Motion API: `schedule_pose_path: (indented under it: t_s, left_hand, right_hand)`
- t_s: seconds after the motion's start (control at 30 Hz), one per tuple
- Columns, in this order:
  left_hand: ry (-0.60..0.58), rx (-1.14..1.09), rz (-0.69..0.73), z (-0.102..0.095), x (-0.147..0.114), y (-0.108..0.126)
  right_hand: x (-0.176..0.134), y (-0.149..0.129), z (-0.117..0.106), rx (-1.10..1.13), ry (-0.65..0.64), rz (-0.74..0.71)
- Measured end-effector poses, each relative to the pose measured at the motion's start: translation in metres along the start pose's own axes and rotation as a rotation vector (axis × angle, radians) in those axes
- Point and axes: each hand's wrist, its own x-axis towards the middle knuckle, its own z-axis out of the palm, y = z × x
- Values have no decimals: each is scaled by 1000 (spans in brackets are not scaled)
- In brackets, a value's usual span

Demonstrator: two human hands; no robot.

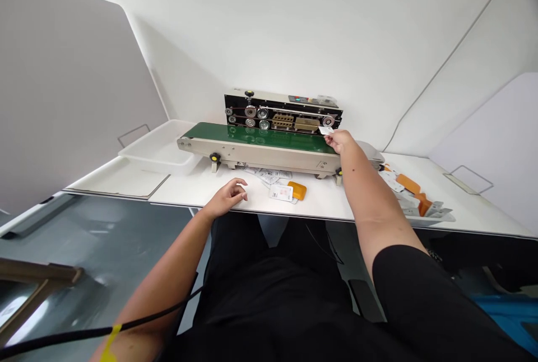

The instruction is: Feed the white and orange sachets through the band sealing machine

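Observation:
My right hand (337,141) pinches a small white sachet (325,130) at the right end of the band sealing machine (286,111), close to its rollers. The machine's green conveyor belt (252,135) runs leftward from there. My left hand (227,196) hovers over or rests on the front of the table, fingers curved and apart, holding nothing. To its right lie a printed white sachet (281,193) and an orange, soap-like block (297,190). More sachets (269,175) lie partly hidden under the conveyor.
A translucent plastic tray (147,152) stands at the conveyor's left end. On the right, a container (432,219) holds orange pieces (408,184) and white packets. Grey panels (63,87) flank the table. A black cable (159,312) crosses near my left forearm.

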Motion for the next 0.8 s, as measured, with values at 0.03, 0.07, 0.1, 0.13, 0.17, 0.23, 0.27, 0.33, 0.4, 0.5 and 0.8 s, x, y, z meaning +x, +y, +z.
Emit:
schedule_pose_path:
  t_s: [0.03, 0.07, 0.1, 0.13, 0.17, 0.23, 0.27, 0.33, 0.4, 0.5, 0.8]
  left_hand:
    - [-2, 3, 2, 0, 0, 0]
    - [-2, 5, 5, 0, 0, 1]
    - [-1, 8, 7, 0, 0, 0]
    - [2, 13, 9, 0, 0, 0]
    - [6, 19, 11, 0, -1, -1]
    - [6, 33, 10, 0, -1, -2]
    - [1, 40, 9, -1, -1, -3]
    - [-13, 49, 6, -1, -1, -4]
    - [-22, 60, -1, -1, -1, -5]
    - [-13, 81, -12, 1, -1, -2]
    - [5, 153, -11, 1, -1, -4]
  right_hand:
    - [-3, -2, 4, -19, 1, 15]
    - [-8, -4, 6, -56, 21, 23]
    - [-16, -6, 8, -112, 68, -3]
    - [-28, -8, 10, -179, 132, -81]
    - [-44, -7, 11, -260, 197, -198]
    - [-88, 0, 15, -450, 247, -481]
    - [-115, 8, 17, -526, 150, -564]
    - [-170, 29, 20, -675, -242, -586]
    - [-218, 54, 24, -864, -627, -580]
    - [-261, 83, 26, -1054, -792, -535]
    - [-270, 100, 23, -979, -488, -576]
